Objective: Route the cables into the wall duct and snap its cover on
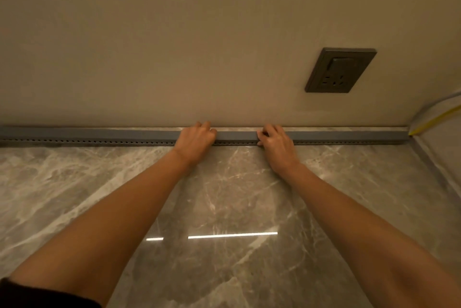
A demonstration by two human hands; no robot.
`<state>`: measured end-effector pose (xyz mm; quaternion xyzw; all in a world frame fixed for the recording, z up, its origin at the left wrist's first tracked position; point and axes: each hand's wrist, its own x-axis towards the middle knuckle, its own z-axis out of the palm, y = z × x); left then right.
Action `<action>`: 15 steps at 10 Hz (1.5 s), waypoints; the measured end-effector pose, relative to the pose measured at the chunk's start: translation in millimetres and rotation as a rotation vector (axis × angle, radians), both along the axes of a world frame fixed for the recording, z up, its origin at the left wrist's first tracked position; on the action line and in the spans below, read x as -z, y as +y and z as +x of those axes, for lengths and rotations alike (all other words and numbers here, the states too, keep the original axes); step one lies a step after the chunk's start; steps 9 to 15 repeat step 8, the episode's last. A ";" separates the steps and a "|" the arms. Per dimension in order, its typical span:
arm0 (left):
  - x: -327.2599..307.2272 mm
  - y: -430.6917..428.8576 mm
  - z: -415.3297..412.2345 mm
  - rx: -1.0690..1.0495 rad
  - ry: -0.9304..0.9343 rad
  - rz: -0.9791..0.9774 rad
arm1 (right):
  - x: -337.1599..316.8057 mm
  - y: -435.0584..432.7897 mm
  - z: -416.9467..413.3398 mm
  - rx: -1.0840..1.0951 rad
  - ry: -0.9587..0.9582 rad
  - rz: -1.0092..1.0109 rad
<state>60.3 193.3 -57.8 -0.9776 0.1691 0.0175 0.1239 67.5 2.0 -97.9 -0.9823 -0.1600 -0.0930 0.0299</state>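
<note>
A long grey slotted cable duct [74, 142] runs along the foot of the beige wall where it meets the marble floor. Its grey-blue cover [237, 135] lies on top along the whole length. My left hand [195, 139] grips the cover with fingers curled over its top edge, just left of centre. My right hand [275, 143] grips it a short way to the right, thumb at the front, fingers curled over the top. No cables show; the cover hides the duct's inside.
A dark wall socket [340, 71] sits on the wall above and right of my hands. At the far right, plastic sheeting with a yellow strip [439, 118] covers something at the corner. Glossy marble floor [224, 208] stretches toward me.
</note>
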 end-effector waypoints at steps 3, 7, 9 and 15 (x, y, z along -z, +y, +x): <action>0.4 -8.3 4.6 -0.023 0.020 -0.024 | -8.4 3.5 0.5 0.092 0.102 -0.005; -58.8 4.9 -5.3 -0.265 0.159 -0.441 | -75.7 25.7 -25.1 0.109 0.115 0.175; -91.6 6.0 -17.4 -0.276 0.075 -0.571 | -106.9 33.0 -35.5 0.120 0.080 0.283; -91.6 6.0 -17.4 -0.276 0.075 -0.571 | -106.9 33.0 -35.5 0.120 0.080 0.283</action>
